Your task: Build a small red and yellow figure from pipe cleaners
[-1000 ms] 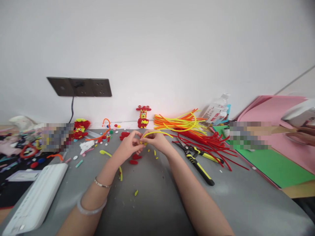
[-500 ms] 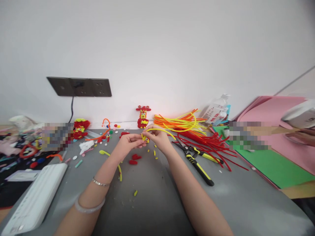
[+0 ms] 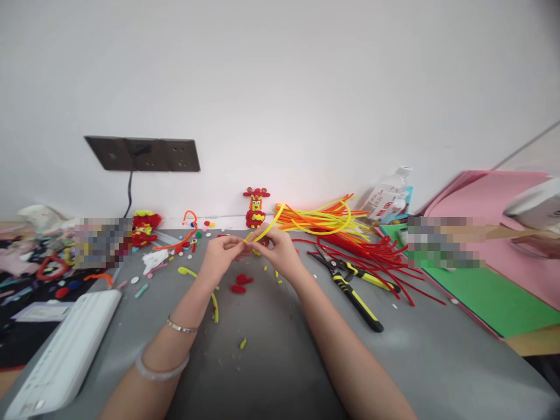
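Both my hands meet above the grey table [image 3: 271, 350], pinched on one yellow pipe cleaner [image 3: 268, 227]. My left hand [image 3: 221, 254] grips its near end with closed fingers. My right hand [image 3: 275, 249] holds it just to the right, and the free end sticks up and right toward the wall. Small red pieces [image 3: 240, 283] and short yellow offcuts [image 3: 241, 343] lie on the table under my hands. A bent yellow pipe cleaner [image 3: 196, 280] lies beside my left forearm.
Yellow-handled cutters [image 3: 352, 291] lie to the right of my right arm. Behind them is a heap of red, orange and yellow pipe cleaners [image 3: 345, 230]. A small red figure [image 3: 255, 208] stands by the wall. A white device [image 3: 65, 356] lies at the left, green and pink sheets [image 3: 490, 291] at the right.
The yellow pipe cleaner's free end has swung from arching right to pointing up and right. My hands stayed together and shifted slightly away from me.
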Demonstrator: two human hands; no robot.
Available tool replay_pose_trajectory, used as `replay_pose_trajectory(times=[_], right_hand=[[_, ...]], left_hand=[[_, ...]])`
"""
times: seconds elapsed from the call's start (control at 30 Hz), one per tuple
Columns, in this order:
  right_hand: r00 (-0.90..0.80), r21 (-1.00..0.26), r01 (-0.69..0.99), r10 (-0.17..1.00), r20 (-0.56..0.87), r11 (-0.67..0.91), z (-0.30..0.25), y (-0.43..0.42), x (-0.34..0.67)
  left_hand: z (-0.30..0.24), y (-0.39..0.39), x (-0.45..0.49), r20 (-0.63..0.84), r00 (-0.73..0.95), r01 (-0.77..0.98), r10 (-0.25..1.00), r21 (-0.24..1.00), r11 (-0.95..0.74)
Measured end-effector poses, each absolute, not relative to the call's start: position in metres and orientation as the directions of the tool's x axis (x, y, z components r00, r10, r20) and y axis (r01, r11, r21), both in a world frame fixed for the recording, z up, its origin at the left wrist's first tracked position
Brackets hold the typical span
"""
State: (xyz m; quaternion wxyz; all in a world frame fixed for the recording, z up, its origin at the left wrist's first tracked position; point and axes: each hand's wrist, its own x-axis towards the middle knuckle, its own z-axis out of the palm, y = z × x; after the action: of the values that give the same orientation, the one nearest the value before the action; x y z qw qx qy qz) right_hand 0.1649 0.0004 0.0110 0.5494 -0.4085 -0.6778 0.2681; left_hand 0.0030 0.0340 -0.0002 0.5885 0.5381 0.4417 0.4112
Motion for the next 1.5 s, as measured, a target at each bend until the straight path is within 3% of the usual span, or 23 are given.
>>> replay_pose_trajectory(times=[0.13,0.23,0.53,0.73,1.1,1.5], right_hand=[[-0.049,-0.906,0.039,0.907,0.419,0.421,0.014,0.0,0.165],[-0.024,-0.921,-0.023,0.921,0.389,0.389,0.015,0.001,0.169],[-0.091,-0.918,0.021,0.915,0.393,0.397,0.009,0.005,0.175],[-0.094,-0.9,0.113,0.906,0.412,0.421,0.013,0.005,0.175],[-0.042,-0.948,-0.088,0.95,0.31,0.305,0.008,0.008,0.175],[0.022,-0.945,-0.094,0.95,0.313,0.313,0.013,0.006,0.175]], left_hand=[[0.002,0.033,0.004,-0.045,0.33,-0.153,0.943,0.983,0.101],[0.006,0.031,0.004,-0.101,0.416,-0.169,0.904,0.968,0.186],[0.003,0.032,0.003,-0.153,0.429,-0.145,0.89,0.961,0.235],[0.003,0.031,0.004,-0.095,0.466,-0.12,0.879,0.978,0.17],[0.004,0.028,0.008,0.102,0.357,-0.215,0.928,0.976,-0.025],[0.009,0.025,0.006,0.031,0.434,-0.211,0.9,0.975,0.069]])
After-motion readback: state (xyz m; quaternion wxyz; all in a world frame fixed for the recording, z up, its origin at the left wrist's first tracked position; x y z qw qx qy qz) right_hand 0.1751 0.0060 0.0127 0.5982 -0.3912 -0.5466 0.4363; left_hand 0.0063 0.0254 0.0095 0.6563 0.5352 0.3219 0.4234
